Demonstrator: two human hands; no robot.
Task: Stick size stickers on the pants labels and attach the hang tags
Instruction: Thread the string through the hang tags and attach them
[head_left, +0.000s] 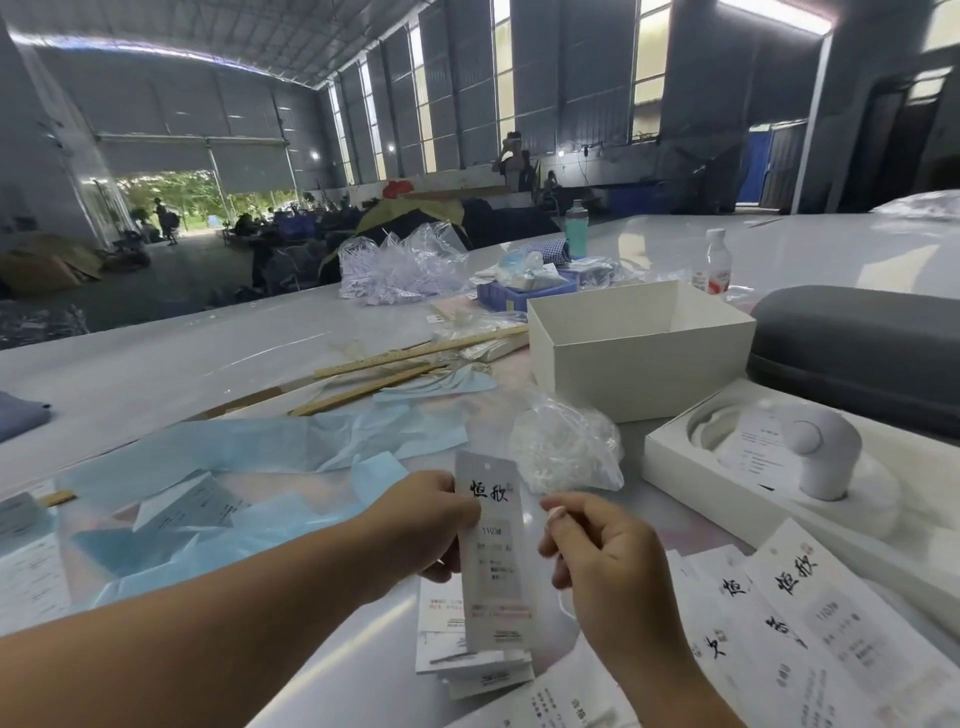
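Observation:
My left hand (434, 525) grips a tall white hang tag (493, 551) by its left edge and holds it upright above the table. The tag has a punched hole at the top, black brush characters and printed lines below. My right hand (597, 556) hovers just right of the tag with fingers curled, thumb and forefinger pinched together; whether something small sits between them cannot be made out. A small stack of tags (475, 660) lies under the held one. More hang tags (810, 618) are spread at the lower right.
Crumpled blue tissue paper (249, 457) covers the left of the white table (156, 374). A clear plastic bag (566, 447), an open white box (639, 348), a white device in a tray (826, 452), a grey case (857, 353), wooden rulers (415, 353) and bottles lie beyond.

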